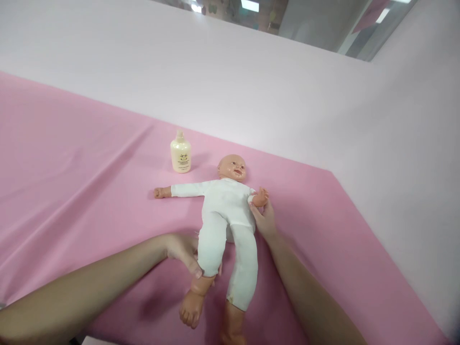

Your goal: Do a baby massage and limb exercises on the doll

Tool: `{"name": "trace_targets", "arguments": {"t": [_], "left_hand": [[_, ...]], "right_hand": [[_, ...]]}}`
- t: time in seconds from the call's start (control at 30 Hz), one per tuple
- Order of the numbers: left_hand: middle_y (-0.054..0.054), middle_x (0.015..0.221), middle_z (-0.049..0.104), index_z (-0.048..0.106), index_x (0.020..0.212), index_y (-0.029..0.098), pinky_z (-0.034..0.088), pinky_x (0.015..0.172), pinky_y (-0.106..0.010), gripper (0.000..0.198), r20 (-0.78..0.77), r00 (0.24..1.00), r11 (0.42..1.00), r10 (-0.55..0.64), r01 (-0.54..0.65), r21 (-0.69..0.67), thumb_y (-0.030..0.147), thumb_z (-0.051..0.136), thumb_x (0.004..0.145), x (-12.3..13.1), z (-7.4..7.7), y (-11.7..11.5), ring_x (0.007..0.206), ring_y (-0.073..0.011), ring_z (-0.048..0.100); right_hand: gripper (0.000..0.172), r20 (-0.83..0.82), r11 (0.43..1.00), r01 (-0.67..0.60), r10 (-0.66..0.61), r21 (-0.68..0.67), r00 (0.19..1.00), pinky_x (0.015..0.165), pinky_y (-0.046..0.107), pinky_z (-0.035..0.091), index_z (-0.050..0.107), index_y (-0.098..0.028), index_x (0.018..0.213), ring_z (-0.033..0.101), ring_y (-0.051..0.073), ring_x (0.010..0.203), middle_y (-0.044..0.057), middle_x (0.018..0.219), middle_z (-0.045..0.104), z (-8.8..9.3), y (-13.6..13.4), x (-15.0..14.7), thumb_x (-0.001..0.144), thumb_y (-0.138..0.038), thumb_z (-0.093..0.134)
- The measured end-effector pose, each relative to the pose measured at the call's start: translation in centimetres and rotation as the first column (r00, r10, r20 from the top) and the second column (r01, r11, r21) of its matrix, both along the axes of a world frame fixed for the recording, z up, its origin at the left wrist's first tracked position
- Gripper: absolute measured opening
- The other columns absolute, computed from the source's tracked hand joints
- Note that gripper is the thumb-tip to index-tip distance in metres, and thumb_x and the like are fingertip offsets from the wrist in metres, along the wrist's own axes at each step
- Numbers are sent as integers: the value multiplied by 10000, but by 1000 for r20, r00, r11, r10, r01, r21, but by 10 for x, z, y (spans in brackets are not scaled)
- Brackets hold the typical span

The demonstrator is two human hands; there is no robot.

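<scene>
A baby doll with a white cloth body lies face up on the pink sheet, its head toward the wall. My left hand is closed round the doll's lower leg, just above the bare plastic foot; some fingers are hidden behind the leg. At the other side, my right hand grips the doll's forearm near the wrist, with the thumb in front and most fingers out of sight behind it. The doll's other arm stretches out to the left, untouched. Its second leg points toward me.
A cream-coloured lotion bottle stands upright to the left of the doll's head. The pink sheet has creases at the left. White walls border the back and right, with a window above.
</scene>
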State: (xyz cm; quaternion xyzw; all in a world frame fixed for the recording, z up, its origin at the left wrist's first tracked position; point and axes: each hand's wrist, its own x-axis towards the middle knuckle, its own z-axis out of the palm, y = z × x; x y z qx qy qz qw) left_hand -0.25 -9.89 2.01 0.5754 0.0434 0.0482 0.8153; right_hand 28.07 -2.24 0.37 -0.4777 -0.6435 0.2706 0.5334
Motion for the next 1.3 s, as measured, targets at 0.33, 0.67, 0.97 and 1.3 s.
{"name": "trace_targets", "arguments": {"t": [0.33, 0.67, 0.97, 1.3], "left_hand": [[-47, 1089, 765, 676, 1223, 172, 580, 944, -347, 609, -23, 1000, 1000, 1, -1, -24, 311, 918, 681, 0, -2, 0, 1059, -253, 726], [-82, 1084, 768, 630, 1314, 170, 622, 863, -368, 687, -11, 999, 999, -30, 30, 29, 383, 894, 717, 0, 2, 1, 1023, -275, 748], [-91, 1065, 776, 630, 1310, 155, 624, 874, -386, 679, 13, 1000, 1000, -13, 13, -26, 403, 882, 730, -1, -3, 0, 1052, -296, 748], [-85, 1099, 775, 634, 1320, 169, 629, 880, -366, 664, 18, 999, 999, -32, 33, -38, 347, 879, 729, -1, -4, 1, 1057, -293, 752]], "right_hand": [[473, 3, 1000, -6, 6, 10, 1000, 1176, 533, 412, 614, -231, 1259, 592, 296, 1291, 115, 1320, 654, 1, -1, 0, 881, -505, 689], [466, 17, 1000, 1, -1, 17, 1000, 1161, 536, 426, 614, -232, 1266, 602, 292, 1262, 112, 1299, 661, 0, 0, 1, 886, -491, 688], [502, 12, 1000, 16, -16, 16, 1000, 1167, 558, 413, 610, -226, 1271, 603, 303, 1253, 121, 1286, 660, -2, 1, 2, 867, -512, 696], [490, 6, 1000, 7, -7, 13, 1000, 1158, 540, 432, 611, -233, 1282, 599, 300, 1276, 119, 1316, 659, -2, 0, 2, 876, -495, 696]]}}
